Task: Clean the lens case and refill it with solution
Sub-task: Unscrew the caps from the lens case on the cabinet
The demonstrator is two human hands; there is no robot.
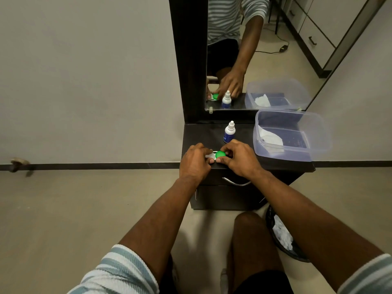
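At the front edge of the dark cabinet top [244, 132], just before the solution bottle [229, 132]: left hand [194, 164] pinching the lens case [214, 155] steady, right hand [239, 159] fingers closed round the green cap [220, 154], probably best twisted gently, case pressed flat.

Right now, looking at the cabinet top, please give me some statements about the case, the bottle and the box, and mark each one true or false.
1. Both hands are on the case. True: the left hand and right hand hold it at each side.
2. The visible cap is blue. False: it is green.
3. The bottle stands upright behind the hands. True.
4. The bottle lies inside the box. False: it stands on the cabinet, left of the box.
5. The box holds a white tissue. True.
6. The right hand holds the bottle. False: the bottle stands free.
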